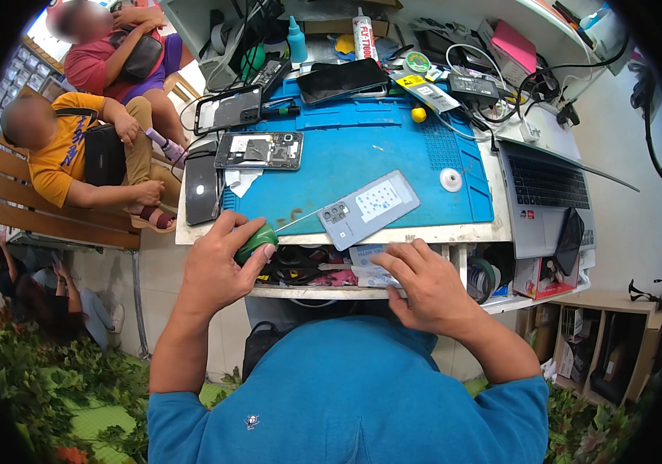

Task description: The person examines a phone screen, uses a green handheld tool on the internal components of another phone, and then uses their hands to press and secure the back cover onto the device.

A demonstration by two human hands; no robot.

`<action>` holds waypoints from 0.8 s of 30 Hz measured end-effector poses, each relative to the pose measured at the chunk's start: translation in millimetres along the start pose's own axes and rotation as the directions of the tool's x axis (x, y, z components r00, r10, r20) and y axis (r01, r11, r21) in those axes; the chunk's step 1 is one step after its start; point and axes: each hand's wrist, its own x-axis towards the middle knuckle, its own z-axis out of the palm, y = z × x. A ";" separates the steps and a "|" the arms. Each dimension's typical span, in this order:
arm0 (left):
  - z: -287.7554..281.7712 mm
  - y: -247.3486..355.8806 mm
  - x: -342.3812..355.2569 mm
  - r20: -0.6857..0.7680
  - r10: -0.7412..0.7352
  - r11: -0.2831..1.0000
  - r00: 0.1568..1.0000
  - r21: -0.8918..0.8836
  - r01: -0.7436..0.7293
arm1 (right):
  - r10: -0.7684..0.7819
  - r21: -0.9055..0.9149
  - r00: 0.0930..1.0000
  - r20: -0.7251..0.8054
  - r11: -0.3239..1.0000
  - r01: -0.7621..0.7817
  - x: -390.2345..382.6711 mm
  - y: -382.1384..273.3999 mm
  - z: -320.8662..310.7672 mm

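My left hand point(226, 259) is closed round a green rounded handle point(257, 243) at the mat's front edge. From it a thin straight shaft reaches toward a grey-blue phone back point(369, 209), which lies tilted on the blue mat. The phone back has several camera rings and a pale, blue-dotted patch. My right hand point(427, 282) hovers over the open drawer, thumb and fingers apart, near a white-and-blue packet point(369, 267). Left of centre lies an opened phone point(260, 151) with its insides showing. A dark phone or screen point(202, 185) is beside it.
The blue mat point(423, 166) bears a white round disc point(450, 180). A black phone point(342, 80), glue tube point(364, 35), blue bottle point(297, 42) and cables crowd the back. An open laptop point(547, 193) stands at right. Two people sit on a bench point(60, 220) at left.
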 end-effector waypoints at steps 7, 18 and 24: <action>11.9 -1.7 0.8 -0.015 0.001 1.000 1.000 0.028 0.000 | -0.088 -0.126 0.996 0.028 0.988 0.091 25.0 4.4 23.3; 9.1 2.1 5.6 0.015 -0.015 0.999 1.000 0.052 0.014 | -0.124 -0.217 0.992 0.027 0.968 0.127 39.2 21.3 45.3; 9.6 3.1 10.1 0.021 -0.009 0.999 1.000 0.054 0.008 | -0.114 -0.164 0.993 0.006 0.980 0.114 40.4 20.7 45.5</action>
